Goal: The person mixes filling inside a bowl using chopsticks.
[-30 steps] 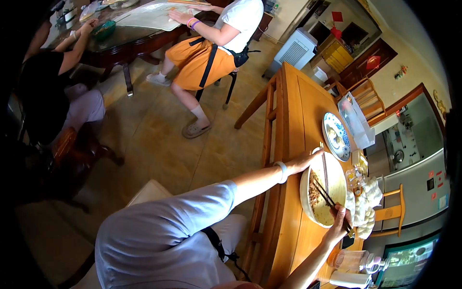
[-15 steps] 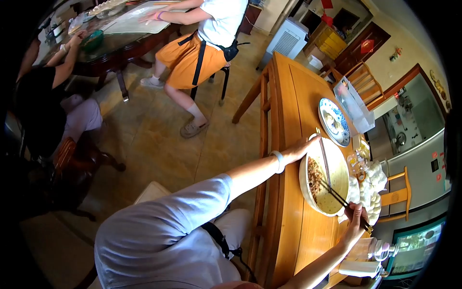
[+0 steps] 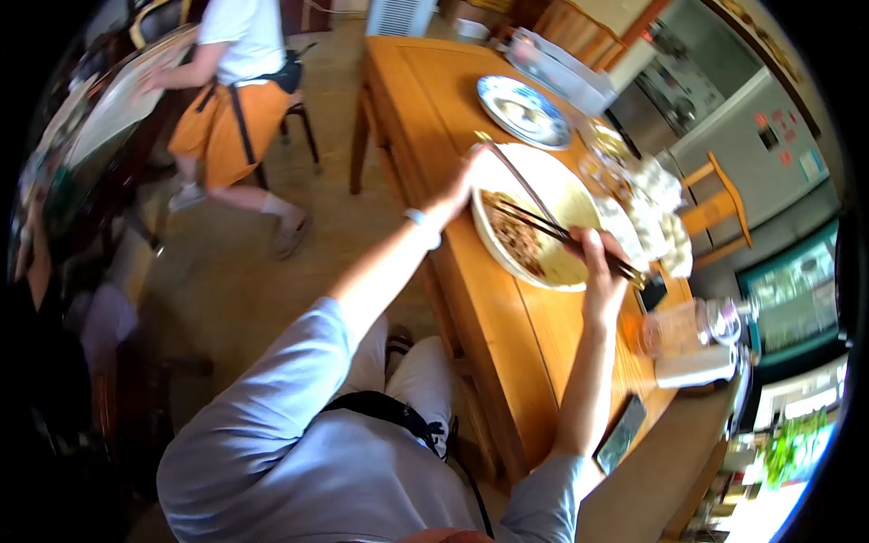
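A large white bowl (image 3: pixel 570 188) stands on the wooden table, with brown minced filling (image 3: pixel 514 237) gathered along its near left side. My left hand (image 3: pixel 463 181) grips the bowl's left rim; its fingertips are partly hidden. My right hand (image 3: pixel 601 258) is closed round dark chopsticks (image 3: pixel 554 231), whose tips reach into the filling. Another pair of chopsticks (image 3: pixel 518 174) leans across the bowl beside my left hand, with its light ends over the far rim. Whether my left hand touches that pair I cannot tell.
Behind the bowl are a blue-and-white plate (image 3: pixel 523 113) with food on it and a clear plastic bin (image 3: pixel 561 74). Plastic bags (image 3: pixel 656 195), a clear jar (image 3: pixel 674 328) and a phone (image 3: pixel 622 433) lie to the right. A person in orange shorts (image 3: pixel 231 127) works at another table.
My view has swung right, so the table and bowl sit further left. The held chopsticks have shifted in the bowl, from its near end into the filling. Both hands keep their holds.
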Motion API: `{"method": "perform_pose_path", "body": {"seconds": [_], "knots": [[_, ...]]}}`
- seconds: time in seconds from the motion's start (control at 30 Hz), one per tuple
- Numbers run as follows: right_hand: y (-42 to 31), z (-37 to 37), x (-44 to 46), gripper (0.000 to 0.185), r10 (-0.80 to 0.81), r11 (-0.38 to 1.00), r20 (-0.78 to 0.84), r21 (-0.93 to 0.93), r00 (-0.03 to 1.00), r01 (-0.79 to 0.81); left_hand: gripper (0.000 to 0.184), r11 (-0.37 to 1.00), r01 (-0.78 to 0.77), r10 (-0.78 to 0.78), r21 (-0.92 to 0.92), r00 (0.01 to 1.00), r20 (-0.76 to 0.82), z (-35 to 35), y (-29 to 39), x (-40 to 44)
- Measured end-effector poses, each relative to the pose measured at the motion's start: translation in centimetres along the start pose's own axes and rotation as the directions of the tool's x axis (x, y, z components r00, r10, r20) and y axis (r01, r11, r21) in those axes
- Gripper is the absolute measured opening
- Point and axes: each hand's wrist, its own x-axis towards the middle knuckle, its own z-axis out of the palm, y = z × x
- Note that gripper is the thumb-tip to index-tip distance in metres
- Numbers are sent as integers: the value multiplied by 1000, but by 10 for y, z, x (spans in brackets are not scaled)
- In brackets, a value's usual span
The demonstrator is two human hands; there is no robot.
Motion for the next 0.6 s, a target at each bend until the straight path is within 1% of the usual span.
{"method": "perform_pose_path", "body": {"seconds": [0.03,0.1,0.13,0.17,0.2,0.23,0.3,0.37,0.4,0.43,0.47,0.53,0.6], "knots": [[-1,-1,0,24,1,1000,10,-9,1000,0,63,998,20,-19,56,1000,-15,1,5,-4],[10,-2,0,26,-17,1000,70,-18,997,18,71,990,28,-12,139,993,-117,13,19,-14],[9,-5,2,27,16,995,119,-98,993,-4,73,995,23,-14,97,996,-85,13,17,-14],[8,-9,4,27,72,992,144,-110,987,-56,75,998,18,-15,53,998,-55,9,13,-10],[4,-15,5,28,111,990,151,-102,982,-97,74,999,7,-6,38,999,-31,2,5,-4],[-2,-21,6,29,149,987,162,-92,976,-135,70,1000,-5,5,-12,999,-40,3,6,-5],[-16,-31,5,27,163,983,138,-106,977,-149,64,1000,-19,19,0,998,-61,5,9,-8],[-27,-46,3,26,166,979,111,-138,980,-151,62,999,-38,38,-3,998,-40,4,8,-6],[-34,-50,0,26,144,977,66,-168,987,-131,61,999,-46,45,-5,999,-30,3,7,-5],[-43,-54,-1,25,151,959,45,-247,988,-135,59,999,-38,37,-31,999,-21,5,9,-6],[-47,-56,-3,25,139,957,27,-260,990,-127,58,998,-29,28,-57,1000,-13,7,13,-8],[-47,-56,-7,26,128,953,5,-277,992,-122,57,995,-35,34,-94,999,-16,6,11,-7],[-40,-46,-9,26,127,951,-2,-284,992,-122,57,996,-40,38,-76,999,-36,2,6,-4]]}}
